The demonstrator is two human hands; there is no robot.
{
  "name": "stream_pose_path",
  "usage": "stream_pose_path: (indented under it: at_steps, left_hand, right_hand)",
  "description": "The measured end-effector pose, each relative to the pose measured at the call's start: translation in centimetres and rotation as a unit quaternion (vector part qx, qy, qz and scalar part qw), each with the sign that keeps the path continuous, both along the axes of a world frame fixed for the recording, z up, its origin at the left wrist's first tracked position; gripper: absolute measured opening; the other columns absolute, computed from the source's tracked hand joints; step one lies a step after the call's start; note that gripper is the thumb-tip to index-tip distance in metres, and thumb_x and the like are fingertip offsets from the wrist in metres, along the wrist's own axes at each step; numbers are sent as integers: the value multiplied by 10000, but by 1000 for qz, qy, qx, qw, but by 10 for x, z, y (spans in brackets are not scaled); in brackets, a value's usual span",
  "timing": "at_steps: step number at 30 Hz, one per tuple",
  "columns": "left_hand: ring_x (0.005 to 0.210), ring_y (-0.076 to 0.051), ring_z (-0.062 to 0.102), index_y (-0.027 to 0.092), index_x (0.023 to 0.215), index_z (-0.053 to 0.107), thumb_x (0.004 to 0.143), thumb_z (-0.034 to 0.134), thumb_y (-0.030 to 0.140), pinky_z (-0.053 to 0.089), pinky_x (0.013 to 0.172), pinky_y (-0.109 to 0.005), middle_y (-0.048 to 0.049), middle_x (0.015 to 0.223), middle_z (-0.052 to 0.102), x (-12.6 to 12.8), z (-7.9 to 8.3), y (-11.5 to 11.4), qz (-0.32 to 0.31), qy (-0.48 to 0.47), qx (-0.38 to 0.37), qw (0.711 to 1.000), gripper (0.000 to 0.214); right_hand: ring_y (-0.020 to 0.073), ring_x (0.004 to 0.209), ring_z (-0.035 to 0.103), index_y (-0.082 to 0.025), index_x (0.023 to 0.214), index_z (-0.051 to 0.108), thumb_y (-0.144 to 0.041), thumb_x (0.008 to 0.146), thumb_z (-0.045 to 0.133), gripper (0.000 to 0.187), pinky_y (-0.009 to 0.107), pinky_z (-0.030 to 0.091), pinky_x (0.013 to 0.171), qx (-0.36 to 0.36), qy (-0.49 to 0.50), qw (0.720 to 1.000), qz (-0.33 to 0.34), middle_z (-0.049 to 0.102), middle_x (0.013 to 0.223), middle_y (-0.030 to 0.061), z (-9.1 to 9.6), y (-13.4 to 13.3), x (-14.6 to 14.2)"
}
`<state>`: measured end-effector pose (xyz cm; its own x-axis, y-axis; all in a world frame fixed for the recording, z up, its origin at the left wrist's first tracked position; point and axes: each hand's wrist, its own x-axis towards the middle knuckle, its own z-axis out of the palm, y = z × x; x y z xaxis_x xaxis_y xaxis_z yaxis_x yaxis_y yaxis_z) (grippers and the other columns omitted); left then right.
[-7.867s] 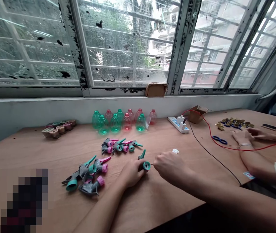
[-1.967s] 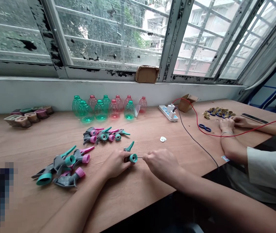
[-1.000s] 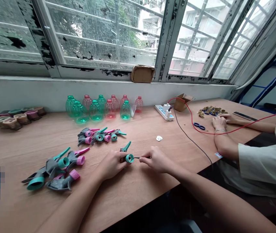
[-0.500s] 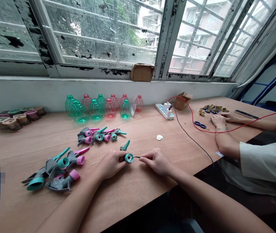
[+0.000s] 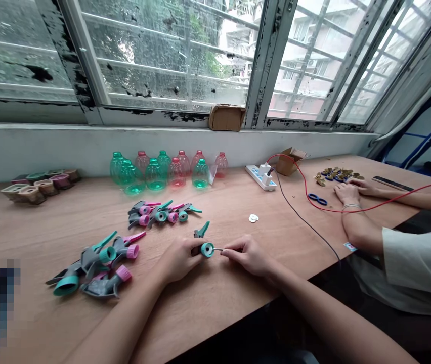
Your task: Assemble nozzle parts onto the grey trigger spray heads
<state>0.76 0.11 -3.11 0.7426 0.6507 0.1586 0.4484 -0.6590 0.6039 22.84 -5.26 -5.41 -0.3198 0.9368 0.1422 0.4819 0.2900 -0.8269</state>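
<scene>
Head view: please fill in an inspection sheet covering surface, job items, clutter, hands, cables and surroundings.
Surface: wood-toned table, items spread across it.
Job items: trigger spray head with teal collar; thin rod at its collar, insertion unclear; loose spray heads in two groups.
Clutter: white discs; blue loops, apparently scissor handles.
Hands: left hand grips the trigger spray head; right hand pinches the thin rod.
Cables: red cable and dark cable, leading from the power strip.
Surroundings: window behind; co-worker's hands near gold-coloured pieces.

The held spray head [image 5: 205, 248] looks matt plastic, the bottles [image 5: 156, 177] glossy plastic, the tabletop [image 5: 188, 313] smooth wood.
</scene>
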Motion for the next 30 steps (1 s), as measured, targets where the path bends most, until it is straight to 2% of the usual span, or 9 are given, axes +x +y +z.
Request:
stream_pose_path:
  at_steps: [11,18,22,24,27,30]
  left_hand:
    - [598,-92,413,156,790,655,826,529,240,281,559,-203,31,627,488,4,0,-3,8,-19,-14,1000,156]
    - [599,-101,426,150,792,668,835,522,265,296,557,-206,18,629,521,5,0,-5,6,-33,-27,999,192]
    - [594,-102,422,162,839,681,831,522,262,291,554,-208,19,633,530,5,1,-6,12,-40,-28,999,188]
    - [585,-99,411,170,854,679,832,517,258,281,551,-211,26,629,520,6,1,-7,18,-41,-21,999,185]
    - [565,-95,391,162,760,641,816,522,252,262,539,-220,34,598,478,6,-1,-6,34,-31,-5,999,160]
    - [566,-99,401,159,674,585,796,533,248,255,534,-225,31,590,468,6,-4,-4,45,-18,6,999,159]
  right_hand:
    - [81,490,367,-128,616,650,-446,871,519,428,222,272,488,-1,24,1000,-4,488,511,-14,1,2,-3]
    - [84,494,341,-130,656,678,-478,866,508,441,223,262,474,-6,10,1000,-23,484,520,-5,2,0,-10]
    - [91,513,367,-129,721,707,-480,865,507,430,223,284,485,-6,20,1000,-23,553,574,13,3,0,-9]
    - [97,523,399,-128,750,722,-475,858,521,415,224,302,492,-5,29,999,-30,594,604,26,2,-1,-5]
    - [118,553,469,-132,824,737,-466,853,533,392,228,339,512,3,31,998,-59,637,636,39,5,-1,13]
    - [141,598,531,-138,887,734,-455,863,515,386,234,358,534,31,-35,994,-101,659,672,44,15,3,46]
